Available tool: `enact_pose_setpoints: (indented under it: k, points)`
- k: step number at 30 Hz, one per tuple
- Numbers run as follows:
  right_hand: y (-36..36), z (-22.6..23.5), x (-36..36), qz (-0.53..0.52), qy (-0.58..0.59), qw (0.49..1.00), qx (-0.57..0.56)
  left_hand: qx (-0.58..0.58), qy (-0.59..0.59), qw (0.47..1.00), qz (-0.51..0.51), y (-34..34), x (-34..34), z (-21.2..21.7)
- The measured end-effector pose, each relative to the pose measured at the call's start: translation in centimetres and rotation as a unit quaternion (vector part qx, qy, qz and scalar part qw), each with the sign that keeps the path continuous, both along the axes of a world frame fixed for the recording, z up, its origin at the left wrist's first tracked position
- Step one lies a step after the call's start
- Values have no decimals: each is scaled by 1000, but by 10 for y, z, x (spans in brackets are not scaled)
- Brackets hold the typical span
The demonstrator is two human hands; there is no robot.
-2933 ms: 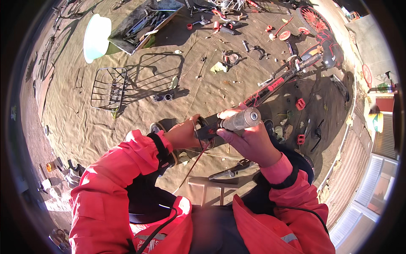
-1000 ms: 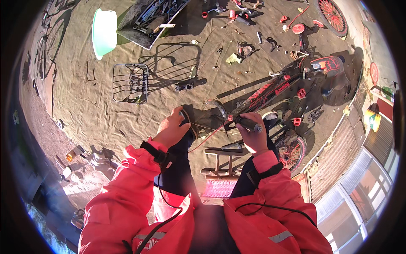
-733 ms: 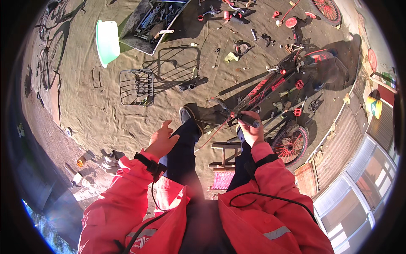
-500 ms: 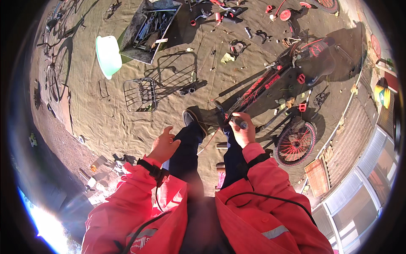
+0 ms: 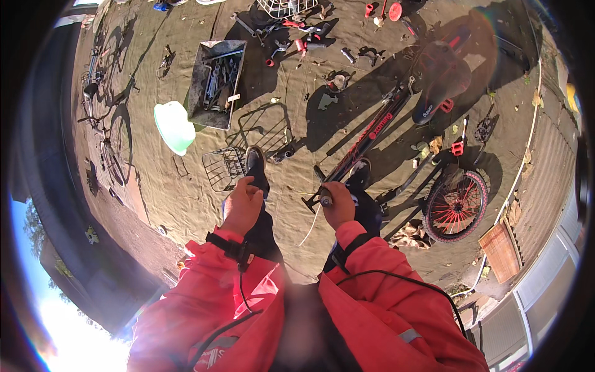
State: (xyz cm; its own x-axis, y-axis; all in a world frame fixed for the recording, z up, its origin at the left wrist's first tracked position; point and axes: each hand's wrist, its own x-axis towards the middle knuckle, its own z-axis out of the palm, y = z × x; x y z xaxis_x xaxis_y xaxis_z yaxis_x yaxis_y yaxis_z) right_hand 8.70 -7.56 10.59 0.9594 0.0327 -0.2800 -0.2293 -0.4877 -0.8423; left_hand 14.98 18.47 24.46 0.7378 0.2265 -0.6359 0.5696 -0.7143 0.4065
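My right hand (image 5: 339, 207) is wrapped round a dark cylindrical grip (image 5: 326, 197) with a rounded end. The grip is at the near end of a black and red bicycle frame (image 5: 365, 133); whether it is fixed to it, I cannot tell. The frame runs away to the upper right, to a black saddle (image 5: 443, 68). My left hand (image 5: 242, 206) hovers empty over my left leg, fingers loosely bent and apart. Just ahead of it on the ground lies a black wire basket (image 5: 223, 168). A red-spoked wheel (image 5: 455, 206) is right of my right hand.
A tray of tools (image 5: 217, 74) and a pale green basin (image 5: 174, 128) are on the cloth-covered ground ahead. Loose bicycle parts (image 5: 304, 44) lie beyond. Another bicycle (image 5: 105, 136) is at the far left. A wooden board (image 5: 500, 253) lies near a pale hose at the right.
The view has shifted, and the tray and basin appear lower. My feet are farther apart, the right one now beside the frame. My right hand, still on the grip, appears farther left.
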Motion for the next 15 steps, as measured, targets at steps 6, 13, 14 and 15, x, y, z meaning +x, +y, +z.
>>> enact_pose_setpoints:
  k: [6, 13, 14, 15]
  points:
    - [13, 11, 0, -60, 53, 997, 12, 18, 10, 1000, -3, 57, 65, -11]
    - [43, 26, 2, -197, 51, 979, 23, -45, 45, 986, -153, 144, 181, -128]
    - [45, 27, 4, -218, 73, 973, 23, -39, 34, 981, -187, 153, 197, -144]
    - [48, 31, 2, -229, 92, 969, 19, -30, 36, 977, -208, 161, 208, -161]
